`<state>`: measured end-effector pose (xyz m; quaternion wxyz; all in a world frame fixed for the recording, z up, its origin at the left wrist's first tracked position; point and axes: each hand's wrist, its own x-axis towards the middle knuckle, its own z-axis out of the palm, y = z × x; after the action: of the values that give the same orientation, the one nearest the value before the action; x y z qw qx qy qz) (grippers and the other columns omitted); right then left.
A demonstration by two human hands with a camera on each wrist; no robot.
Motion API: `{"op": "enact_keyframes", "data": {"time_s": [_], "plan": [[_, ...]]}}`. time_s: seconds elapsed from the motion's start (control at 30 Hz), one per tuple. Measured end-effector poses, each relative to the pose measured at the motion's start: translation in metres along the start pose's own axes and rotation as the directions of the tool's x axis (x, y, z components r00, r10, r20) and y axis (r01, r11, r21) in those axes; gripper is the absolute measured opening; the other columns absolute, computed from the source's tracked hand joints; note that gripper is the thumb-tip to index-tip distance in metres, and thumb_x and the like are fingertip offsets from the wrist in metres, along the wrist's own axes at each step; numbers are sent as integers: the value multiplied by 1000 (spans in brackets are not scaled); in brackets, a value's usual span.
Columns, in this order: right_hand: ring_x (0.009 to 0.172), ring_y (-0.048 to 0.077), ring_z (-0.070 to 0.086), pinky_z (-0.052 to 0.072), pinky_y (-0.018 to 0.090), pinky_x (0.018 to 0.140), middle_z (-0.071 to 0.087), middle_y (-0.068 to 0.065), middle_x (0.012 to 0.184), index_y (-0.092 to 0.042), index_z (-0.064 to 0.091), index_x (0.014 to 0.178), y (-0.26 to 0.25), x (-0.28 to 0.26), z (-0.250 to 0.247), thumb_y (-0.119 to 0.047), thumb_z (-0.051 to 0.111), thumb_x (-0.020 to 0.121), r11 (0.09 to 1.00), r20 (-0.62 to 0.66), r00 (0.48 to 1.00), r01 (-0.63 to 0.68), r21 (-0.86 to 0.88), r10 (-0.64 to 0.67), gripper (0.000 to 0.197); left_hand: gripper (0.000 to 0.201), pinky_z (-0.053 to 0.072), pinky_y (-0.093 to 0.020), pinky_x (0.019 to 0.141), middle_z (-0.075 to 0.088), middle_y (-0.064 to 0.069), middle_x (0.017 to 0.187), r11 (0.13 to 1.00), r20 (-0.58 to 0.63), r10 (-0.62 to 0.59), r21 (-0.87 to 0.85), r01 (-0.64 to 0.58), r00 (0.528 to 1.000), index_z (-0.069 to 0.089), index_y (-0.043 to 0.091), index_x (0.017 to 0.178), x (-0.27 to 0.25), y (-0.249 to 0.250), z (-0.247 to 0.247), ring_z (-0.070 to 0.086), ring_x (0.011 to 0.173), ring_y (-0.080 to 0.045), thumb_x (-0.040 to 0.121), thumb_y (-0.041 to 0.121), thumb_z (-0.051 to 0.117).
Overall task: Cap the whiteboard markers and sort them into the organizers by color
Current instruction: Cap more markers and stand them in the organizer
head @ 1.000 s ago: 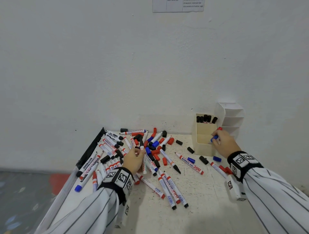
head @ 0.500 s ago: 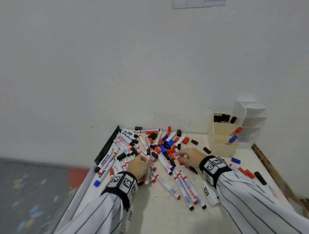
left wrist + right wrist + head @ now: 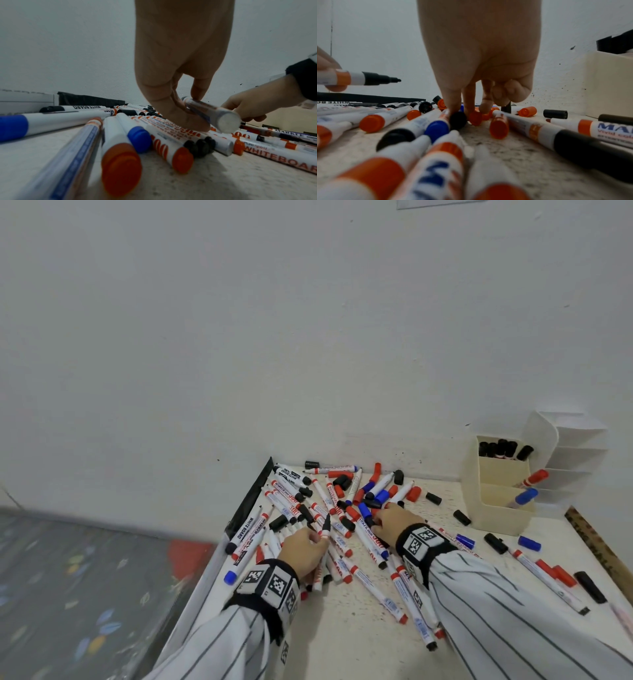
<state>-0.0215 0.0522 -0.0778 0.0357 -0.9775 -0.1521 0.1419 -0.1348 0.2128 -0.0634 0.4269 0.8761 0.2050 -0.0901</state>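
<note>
Capped and uncapped markers lie mixed with loose caps in a pile [image 3: 342,508] on the white table. My left hand [image 3: 318,537] pinches an uncapped black marker [image 3: 324,525] just above the pile, tip pointing away; the left wrist view shows its white butt end [image 3: 226,121]. My right hand [image 3: 376,517] reaches down into the pile, where thumb and forefinger pinch a black cap [image 3: 458,120] beside a red cap [image 3: 475,117]. The cream organizer [image 3: 496,508] holds black markers [image 3: 503,448] at the back, a red marker [image 3: 532,478] in the middle and a blue marker [image 3: 524,497] in front.
A white tiered organizer [image 3: 575,446] stands against the wall behind the cream one. Loose caps and markers [image 3: 548,573] lie at the right by a wooden ruler [image 3: 596,546]. A black strip [image 3: 250,501] lines the table's left edge, with floor beyond.
My right hand left a red and a blue marker in the organizer and came back to the pile, onto a black cap. My left hand raised the black marker off the pile.
</note>
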Motion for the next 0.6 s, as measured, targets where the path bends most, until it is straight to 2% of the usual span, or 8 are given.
{"op": "enact_keyframes", "data": {"time_s": [0.13, 0.23, 0.3, 0.37, 0.43, 0.5, 0.53, 0.6], "plan": [[85, 14, 55, 48, 26, 78, 53, 5, 113, -13, 58, 113, -2, 1, -2, -34, 49, 92, 999, -5, 1000, -26, 34, 26, 31, 18, 40, -11, 39, 49, 8, 80, 1000, 17, -13, 8, 12, 1000, 49, 18, 103, 0, -1, 2, 53, 61, -4, 97, 34, 43], [82, 14, 51, 47, 25, 77, 53, 3, 101, -14, 53, 106, -4, -1, -5, -29, 57, 88, 995, -61, 997, -34, 94, 39, 23, 18, 43, -12, 41, 50, 7, 82, 1000, 23, -8, 6, 8, 1000, 50, 17, 103, -1, -1, 4, 54, 61, -4, 97, 33, 44], [77, 13, 48, 43, 23, 71, 50, 0, 87, -16, 47, 94, -3, -6, -9, -25, 61, 85, 984, -112, 993, -20, 175, 40, 18, 18, 48, -15, 53, 53, 6, 87, 1000, 19, -1, 23, 0, 1000, 51, 17, 103, -2, -1, 6, 57, 69, -7, 97, 33, 43], [78, 14, 49, 42, 23, 70, 51, 2, 86, -15, 45, 88, -1, -9, -13, -16, 63, 83, 968, -143, 989, 9, 252, 29, 19, 17, 50, -22, 69, 55, 2, 94, 999, 11, 12, 30, -12, 1000, 51, 17, 100, -2, 0, 7, 57, 81, -12, 96, 32, 44], [87, 18, 54, 45, 24, 75, 57, 8, 102, -14, 50, 98, 3, -13, -17, -8, 62, 81, 945, -165, 986, 58, 322, -5, 20, 18, 45, -24, 70, 57, -1, 97, 999, 1, 20, 43, -20, 1000, 51, 15, 100, -3, 2, 10, 55, 81, -13, 96, 31, 44], [100, 22, 56, 45, 27, 83, 55, 11, 118, -16, 51, 121, 8, -18, -19, -8, 56, 85, 926, -182, 982, 111, 360, -47, 38, 22, 45, -26, 60, 62, -7, 95, 1000, 9, 11, -19, -11, 1000, 52, 12, 104, -4, 3, 13, 53, 64, -13, 96, 30, 44], [100, 21, 57, 45, 27, 84, 56, 11, 120, -17, 50, 127, 10, -20, -20, -10, 54, 88, 921, -183, 981, 126, 368, -61, 40, 22, 46, -26, 56, 63, -9, 93, 998, 16, 3, -58, -2, 1000, 51, 11, 106, -5, 4, 14, 51, 58, -13, 96, 29, 44], [82, 12, 56, 46, 23, 75, 61, 8, 111, -15, 54, 122, 16, -25, -21, -16, 51, 92, 916, -177, 983, 109, 385, -43, 30, 20, 48, -25, 54, 61, -9, 88, 998, 15, 4, -69, -3, 1000, 49, 12, 105, -6, 6, 18, 51, 57, -13, 96, 29, 44]]}}
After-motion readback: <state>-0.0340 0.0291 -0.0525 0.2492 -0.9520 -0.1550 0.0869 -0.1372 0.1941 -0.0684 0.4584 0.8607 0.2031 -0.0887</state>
